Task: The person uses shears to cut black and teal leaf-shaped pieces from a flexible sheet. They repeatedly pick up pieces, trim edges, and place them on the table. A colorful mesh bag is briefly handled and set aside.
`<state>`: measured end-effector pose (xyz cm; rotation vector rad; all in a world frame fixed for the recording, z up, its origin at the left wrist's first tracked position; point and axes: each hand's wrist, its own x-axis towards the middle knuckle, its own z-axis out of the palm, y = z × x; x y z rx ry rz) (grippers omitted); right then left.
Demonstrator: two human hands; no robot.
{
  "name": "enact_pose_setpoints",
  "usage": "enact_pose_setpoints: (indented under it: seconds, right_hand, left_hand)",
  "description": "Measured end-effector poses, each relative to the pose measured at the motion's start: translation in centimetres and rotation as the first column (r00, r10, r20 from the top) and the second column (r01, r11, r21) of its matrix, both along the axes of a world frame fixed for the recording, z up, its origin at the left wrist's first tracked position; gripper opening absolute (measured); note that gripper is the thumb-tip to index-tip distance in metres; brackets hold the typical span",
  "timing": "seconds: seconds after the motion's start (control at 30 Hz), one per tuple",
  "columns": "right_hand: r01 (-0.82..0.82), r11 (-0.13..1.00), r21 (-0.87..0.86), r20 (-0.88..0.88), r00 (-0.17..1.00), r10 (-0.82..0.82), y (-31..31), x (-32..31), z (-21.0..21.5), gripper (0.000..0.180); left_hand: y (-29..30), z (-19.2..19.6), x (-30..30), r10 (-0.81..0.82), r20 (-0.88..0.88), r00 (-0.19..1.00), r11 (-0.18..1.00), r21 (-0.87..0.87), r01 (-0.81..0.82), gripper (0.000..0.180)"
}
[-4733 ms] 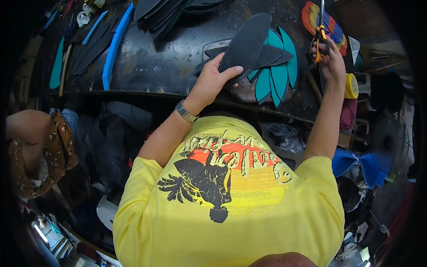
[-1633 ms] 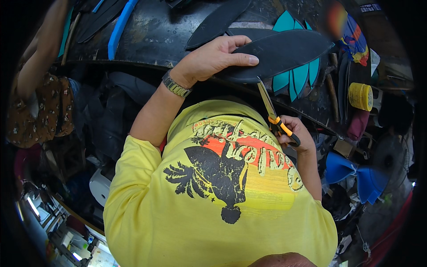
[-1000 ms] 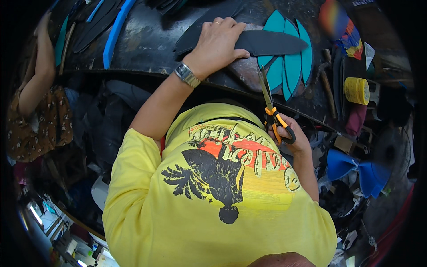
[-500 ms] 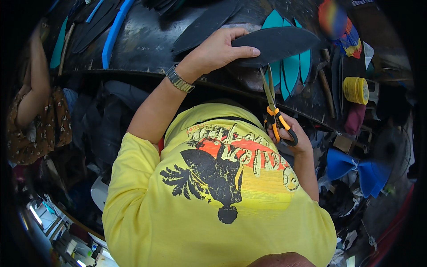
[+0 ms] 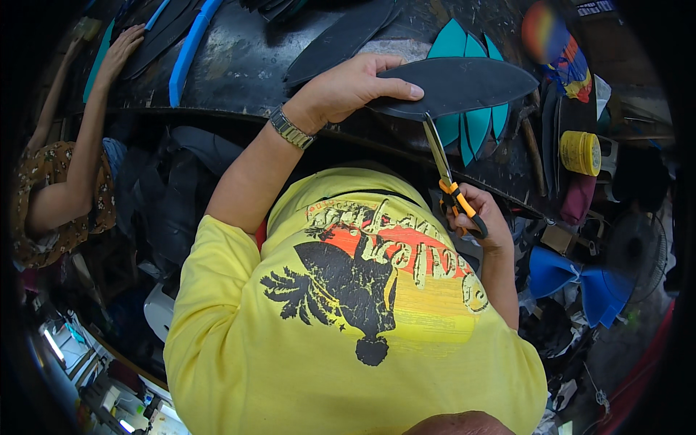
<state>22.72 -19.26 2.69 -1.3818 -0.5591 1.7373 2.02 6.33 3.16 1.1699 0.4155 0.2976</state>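
My left hand (image 5: 366,87) pinches a black, leaf-shaped flat piece (image 5: 467,83) between thumb and fingers, holding it over the table's near edge. In my right hand (image 5: 484,216) is a pair of scissors (image 5: 440,156) with orange and black handles. Their blades point up and look closed or nearly so, with the tips at the lower edge of the black piece. Behind that piece lie several teal pointed pieces (image 5: 475,130), partly covered by it. Another long black piece (image 5: 333,43) lies just beyond my left hand.
Blue strip (image 5: 190,54) and black pieces (image 5: 156,43) lie at the table's left, where another person's hand (image 5: 125,49) rests. On the right stand a yellow tub (image 5: 580,152) and a wooden stick (image 5: 533,148). A fan (image 5: 641,254) and blue sheet (image 5: 580,283) are below right.
The scissor blades have come together at the black piece's lower edge. The black piece has shifted slightly right and down. The other person's arm has reached onto the table.
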Motion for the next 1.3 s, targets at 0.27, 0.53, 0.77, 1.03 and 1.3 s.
enact_pose_setpoints:
  seconds: [0.27, 0.53, 0.77, 1.03, 1.3]
  right_hand:
    - [-0.028, 1.000, -0.013, -0.035, 0.999, 0.028, 0.2, 0.0, -0.2, 0.033]
    - [0.002, 1.000, -0.002, 0.009, 1.000, -0.002, -0.3, 0.4, -0.2, 0.032]
    - [0.321, 0.947, 0.015, -0.069, 0.945, -0.319, -0.8, -0.2, -0.4, 0.034]
    - [0.384, 0.921, -0.070, -0.151, 0.908, -0.390, -1.3, -0.4, -1.4, 0.032]
    - [0.402, 0.911, -0.093, -0.167, 0.895, -0.413, -1.2, -0.4, -1.5, 0.033]
  left_hand:
    - [0.1, -0.1, -0.2, -0.046, 0.063, 0.997, 0.990, -0.133, 0.054, 0.044]
    - [3.2, 0.5, -3.3, 0.570, -0.291, 0.768, 0.574, 0.810, -0.119, 0.048]
    - [0.6, -1.0, 0.0, 0.545, 0.182, 0.818, -0.092, 0.983, -0.157, 0.057]
    - [0.9, -3.1, 8.7, 0.440, -0.124, 0.889, 0.121, 0.989, 0.078, 0.072]
    - [2.3, -1.8, 9.1, 0.344, 0.209, 0.915, 0.548, 0.747, -0.377, 0.046]
